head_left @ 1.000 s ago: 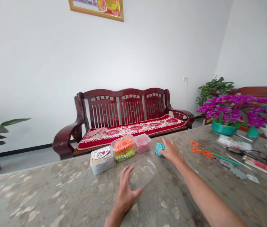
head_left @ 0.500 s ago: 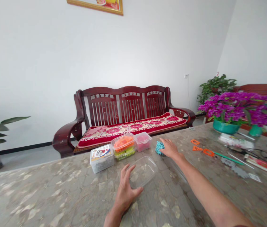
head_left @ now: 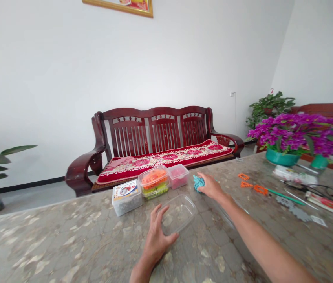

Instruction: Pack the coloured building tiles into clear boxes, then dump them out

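Observation:
My right hand (head_left: 210,185) reaches across the table with its fingers closed on a cluster of light-blue plastic pieces (head_left: 198,183). Part of the cluster is hidden behind the fingers. Nearer to me, my left hand (head_left: 159,232) rests with thumb and fingers spread, beside the left edge of a clear plastic box (head_left: 181,214); whether it touches the box I cannot tell. The edge of another clear plastic piece (head_left: 228,217) shows beside my right forearm, which covers most of it.
Along the far edge stand a white-lidded box (head_left: 127,197), a box of orange and green pieces (head_left: 154,181) and a pink box (head_left: 178,176). To the right lie orange pieces (head_left: 260,190), grey pieces (head_left: 293,209), glasses (head_left: 328,192) and a flower pot (head_left: 282,156).
My right hand and the light-blue cluster have shifted slightly left; the cluster's shape looks a little different. The left hand has stayed in place.

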A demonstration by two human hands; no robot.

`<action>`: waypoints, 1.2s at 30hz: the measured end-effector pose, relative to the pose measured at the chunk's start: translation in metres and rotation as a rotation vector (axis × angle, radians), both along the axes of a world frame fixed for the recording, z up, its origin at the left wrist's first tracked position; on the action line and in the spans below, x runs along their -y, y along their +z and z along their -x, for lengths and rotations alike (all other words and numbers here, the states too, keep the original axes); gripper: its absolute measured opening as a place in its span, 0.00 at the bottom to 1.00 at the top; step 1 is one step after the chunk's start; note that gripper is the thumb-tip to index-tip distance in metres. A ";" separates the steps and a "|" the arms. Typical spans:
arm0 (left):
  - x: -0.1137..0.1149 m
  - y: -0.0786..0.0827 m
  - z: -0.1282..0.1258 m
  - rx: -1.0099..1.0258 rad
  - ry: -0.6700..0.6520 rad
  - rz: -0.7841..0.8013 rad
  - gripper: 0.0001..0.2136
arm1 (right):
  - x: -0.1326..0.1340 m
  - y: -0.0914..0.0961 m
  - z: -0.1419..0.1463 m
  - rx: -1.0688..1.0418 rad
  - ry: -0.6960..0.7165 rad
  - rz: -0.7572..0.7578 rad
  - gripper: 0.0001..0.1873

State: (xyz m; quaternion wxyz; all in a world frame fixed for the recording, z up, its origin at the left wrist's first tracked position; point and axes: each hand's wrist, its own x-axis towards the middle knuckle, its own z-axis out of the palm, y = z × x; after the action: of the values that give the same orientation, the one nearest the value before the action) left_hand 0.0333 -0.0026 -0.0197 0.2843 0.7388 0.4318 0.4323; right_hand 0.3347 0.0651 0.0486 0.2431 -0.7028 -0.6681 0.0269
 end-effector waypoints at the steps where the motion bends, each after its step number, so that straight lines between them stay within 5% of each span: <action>1: 0.000 0.000 0.000 0.002 -0.002 -0.001 0.34 | 0.004 -0.003 0.003 -0.030 0.044 0.001 0.40; 8: 0.001 0.000 0.000 0.012 0.000 0.001 0.34 | 0.030 -0.026 0.009 -0.136 0.302 0.064 0.38; 12: 0.001 0.000 0.000 0.028 -0.011 0.009 0.35 | 0.020 -0.014 -0.002 -0.037 0.101 0.016 0.32; 16: 0.003 0.001 0.000 0.020 -0.051 0.031 0.37 | 0.001 0.004 -0.010 0.098 -0.032 0.043 0.37; 27: 0.004 0.002 0.000 0.000 -0.077 0.042 0.37 | -0.017 0.007 -0.012 0.226 -0.031 0.153 0.37; 36: 0.003 0.004 -0.001 0.016 -0.080 0.044 0.38 | -0.003 0.012 -0.006 0.032 0.027 0.073 0.32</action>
State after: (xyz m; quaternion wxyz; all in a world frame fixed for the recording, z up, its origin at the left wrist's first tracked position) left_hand 0.0339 -0.0059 -0.0157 0.3208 0.7456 0.4091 0.4170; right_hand 0.3406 0.0679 0.0606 0.2061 -0.7024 -0.6799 0.0433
